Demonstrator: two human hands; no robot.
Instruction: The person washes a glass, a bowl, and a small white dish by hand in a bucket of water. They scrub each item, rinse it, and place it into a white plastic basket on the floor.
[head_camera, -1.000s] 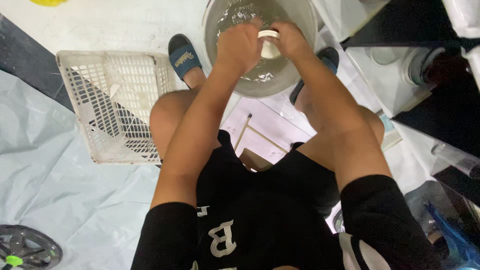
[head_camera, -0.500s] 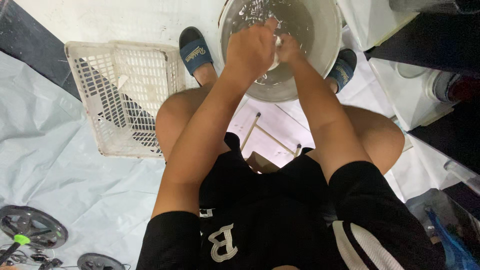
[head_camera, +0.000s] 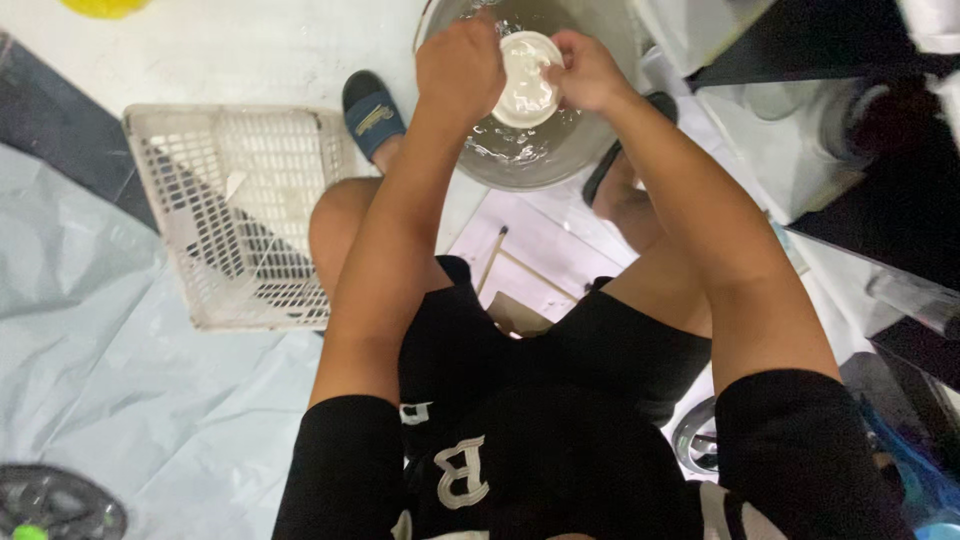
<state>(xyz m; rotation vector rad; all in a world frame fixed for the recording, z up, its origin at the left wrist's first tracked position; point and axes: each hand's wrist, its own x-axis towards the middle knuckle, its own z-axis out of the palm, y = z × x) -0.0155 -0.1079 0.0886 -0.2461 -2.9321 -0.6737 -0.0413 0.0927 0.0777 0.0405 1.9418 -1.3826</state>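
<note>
White plastic basket (head_camera: 235, 215) on pale sheet (head_camera: 110, 400); blue slipper (head_camera: 372, 115) nr basket; yellow obj (head_camera: 105, 7) top-left.

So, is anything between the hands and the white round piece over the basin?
Nothing visible. Both hands already grip the white round piece: the left hand on its left edge, the right hand on its right edge, above the water in the metal basin.

White floor (head_camera: 230, 50) across upper left of frame. Pale plastic sheet (head_camera: 110, 400) over lower left. Empty white crate (head_camera: 240, 215) at left centre. Dark fan-like disc (head_camera: 55, 505) at bottom left corner.
</note>
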